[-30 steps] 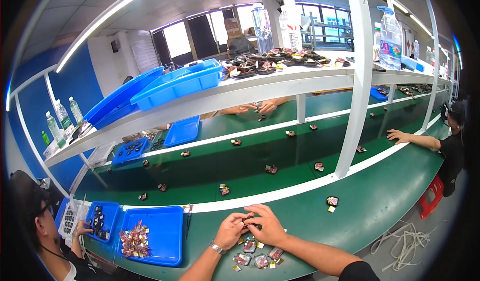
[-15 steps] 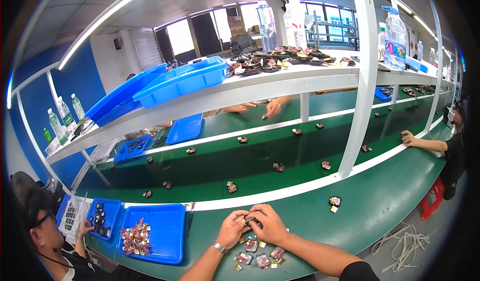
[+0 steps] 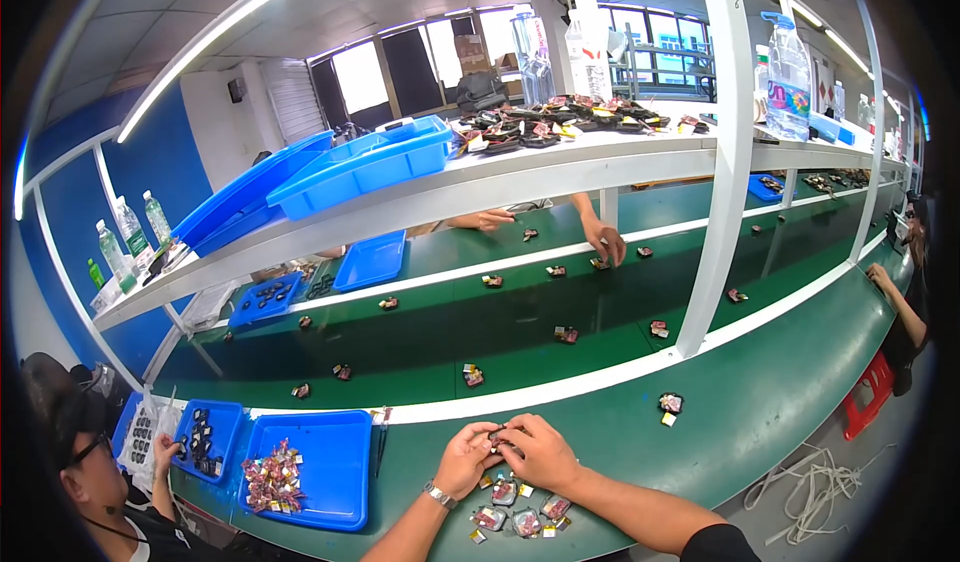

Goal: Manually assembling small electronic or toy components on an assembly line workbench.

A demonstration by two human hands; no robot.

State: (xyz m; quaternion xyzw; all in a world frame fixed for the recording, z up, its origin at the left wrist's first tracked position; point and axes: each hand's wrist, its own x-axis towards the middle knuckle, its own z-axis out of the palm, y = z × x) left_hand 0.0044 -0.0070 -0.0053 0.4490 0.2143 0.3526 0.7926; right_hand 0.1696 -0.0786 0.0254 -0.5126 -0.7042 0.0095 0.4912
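My left hand (image 3: 463,459), with a metal watch at its wrist, and my right hand (image 3: 540,454) meet over the green worktop. Pinched between their fingertips is a small dark electronic unit (image 3: 496,442) with reddish bits, mostly covered by the fingers. Just below my hands lies a cluster of similar units (image 3: 526,522), dark-rimmed with reddish insides and small white-and-yellow tabs. Another such unit (image 3: 670,403) sits alone farther right. To the left, a blue tray (image 3: 335,462) holds a heap of small reddish parts with pale tabs (image 3: 272,480).
Tweezers (image 3: 381,440) lie beside the tray. A second blue tray (image 3: 228,424) holds black casings, near a co-worker's hand (image 3: 166,454). Beyond a white rail, a green conveyor belt (image 3: 510,357) carries spaced units. A white post (image 3: 722,162) and overhead shelf (image 3: 600,167) stand ahead.
Units on the belt have shifted slightly right. Across the belt, a person's hand has moved right onto a unit. The co-worker's hand at far right has drawn back. My hands stay nearly in place.
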